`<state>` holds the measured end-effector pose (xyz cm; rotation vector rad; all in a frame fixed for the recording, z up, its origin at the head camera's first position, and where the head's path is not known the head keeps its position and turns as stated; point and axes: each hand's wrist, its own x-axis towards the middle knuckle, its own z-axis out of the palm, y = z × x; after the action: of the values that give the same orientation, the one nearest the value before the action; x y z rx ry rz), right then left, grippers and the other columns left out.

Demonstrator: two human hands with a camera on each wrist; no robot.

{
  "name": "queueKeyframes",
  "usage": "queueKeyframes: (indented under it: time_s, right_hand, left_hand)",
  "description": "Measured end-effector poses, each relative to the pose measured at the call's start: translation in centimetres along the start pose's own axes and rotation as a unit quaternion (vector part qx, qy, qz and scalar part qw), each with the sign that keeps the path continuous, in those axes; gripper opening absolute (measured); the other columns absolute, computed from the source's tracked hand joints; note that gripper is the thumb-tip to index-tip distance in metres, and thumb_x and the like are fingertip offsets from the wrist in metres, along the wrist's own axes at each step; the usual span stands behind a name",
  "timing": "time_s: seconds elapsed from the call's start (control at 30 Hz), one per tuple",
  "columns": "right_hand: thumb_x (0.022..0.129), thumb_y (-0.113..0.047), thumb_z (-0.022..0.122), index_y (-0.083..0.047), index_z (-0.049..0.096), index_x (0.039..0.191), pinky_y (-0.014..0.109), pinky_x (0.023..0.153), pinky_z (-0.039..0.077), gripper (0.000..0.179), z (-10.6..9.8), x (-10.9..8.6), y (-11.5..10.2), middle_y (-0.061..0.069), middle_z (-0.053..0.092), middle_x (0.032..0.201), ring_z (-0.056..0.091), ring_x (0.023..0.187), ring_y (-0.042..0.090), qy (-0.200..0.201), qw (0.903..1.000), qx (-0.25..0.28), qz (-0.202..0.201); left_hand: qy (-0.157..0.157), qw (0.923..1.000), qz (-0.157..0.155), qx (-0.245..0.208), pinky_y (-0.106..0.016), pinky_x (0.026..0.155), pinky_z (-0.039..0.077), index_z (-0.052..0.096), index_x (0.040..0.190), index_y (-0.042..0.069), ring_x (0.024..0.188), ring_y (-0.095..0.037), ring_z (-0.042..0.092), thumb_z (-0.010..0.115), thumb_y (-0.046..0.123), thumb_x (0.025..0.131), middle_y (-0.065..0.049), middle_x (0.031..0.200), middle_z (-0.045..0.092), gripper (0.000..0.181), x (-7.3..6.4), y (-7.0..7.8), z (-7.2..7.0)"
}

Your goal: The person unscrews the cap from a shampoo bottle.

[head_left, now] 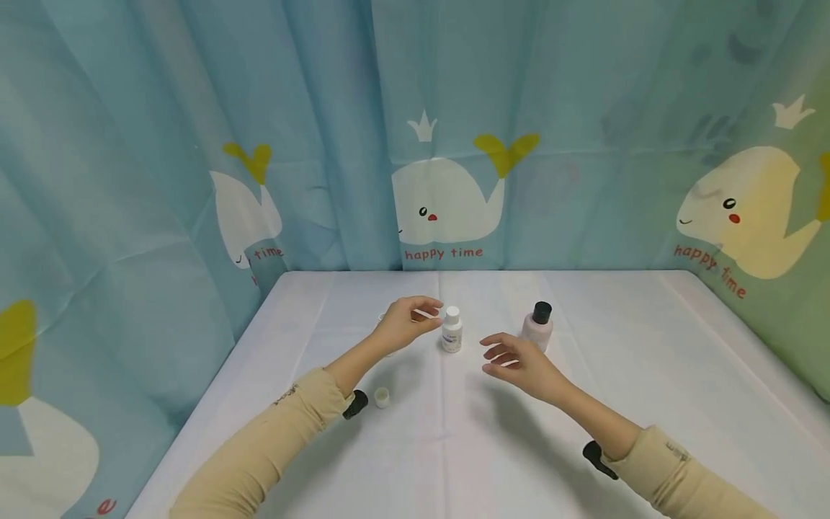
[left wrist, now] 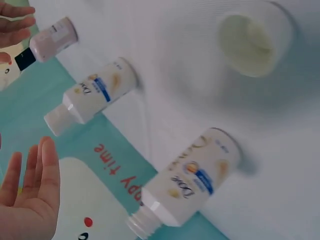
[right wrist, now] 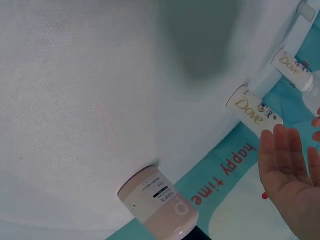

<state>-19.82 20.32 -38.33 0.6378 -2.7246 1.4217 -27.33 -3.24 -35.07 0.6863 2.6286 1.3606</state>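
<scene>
A small white Dove bottle (head_left: pixel 452 336) with its white cap on stands upright near the middle of the table. My left hand (head_left: pixel 407 322) hovers just left of it, fingers loosely bent around nothing. On the other side, my right hand (head_left: pixel 519 362) is held over the table with relaxed, spread fingers and an empty palm. Behind the right hand stands a pink bottle (head_left: pixel 537 330) with a black cap. A second Dove bottle (left wrist: pixel 187 180), its threaded neck bare, is mostly hidden behind the left hand in the head view. One loose white cap (head_left: pixel 382 397) lies hollow side up.
A white cloth covers the table (head_left: pixel 415 461). Blue curtains (head_left: pixel 337 108) printed with whales hang along the back and sides. Black wrist camera parts (head_left: pixel 355 404) stick out by both cuffs.
</scene>
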Motion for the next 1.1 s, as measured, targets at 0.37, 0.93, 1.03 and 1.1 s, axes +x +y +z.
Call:
queueKeyframes:
  time_s: [0.37,0.93,1.03,1.1]
  right_hand:
    - [0.088,-0.012,0.066,0.006,0.053,0.121,0.041,0.086,0.055,0.040,-0.3,1.1,0.3,0.029,0.060,0.113,0.062,0.101,0.037,0.027,0.9987,0.028,0.031]
    - [0.088,-0.025,0.068,0.008,0.054,0.121,0.041,0.084,0.055,0.048,0.8,4.8,1.6,0.028,0.061,0.115,0.062,0.102,0.038,0.052,0.9979,0.028,0.028]
    - [0.089,-0.016,0.066,0.009,0.051,0.125,0.045,0.090,0.053,0.046,1.1,5.7,2.0,0.030,0.058,0.119,0.059,0.107,0.042,0.049,0.9970,0.031,0.052]
    - [0.089,-0.013,0.065,0.009,0.050,0.126,0.046,0.091,0.052,0.046,1.2,6.2,2.1,0.030,0.058,0.120,0.059,0.108,0.042,0.052,0.9966,0.027,0.058]
  left_hand:
    - [0.010,0.9998,0.011,-0.012,-0.033,0.088,0.055,0.062,0.120,0.009,0.105,-0.027,0.063,0.064,0.017,0.090,-0.012,0.117,0.065,0.031,2.0,1.1,1.1]
    - [0.011,0.9967,0.064,-0.050,-0.031,0.092,0.053,0.061,0.122,0.004,0.112,-0.027,0.061,0.062,0.011,0.091,-0.011,0.125,0.062,0.032,3.8,0.6,1.7]
    - [0.013,0.9965,0.066,-0.050,-0.031,0.091,0.053,0.061,0.121,0.004,0.111,-0.028,0.061,0.062,0.010,0.091,-0.012,0.124,0.062,0.031,4.1,0.2,1.9]
    - [0.017,0.9964,0.067,-0.050,-0.031,0.091,0.053,0.061,0.121,0.004,0.111,-0.028,0.061,0.062,0.010,0.091,-0.013,0.125,0.062,0.031,4.4,0.1,1.9]
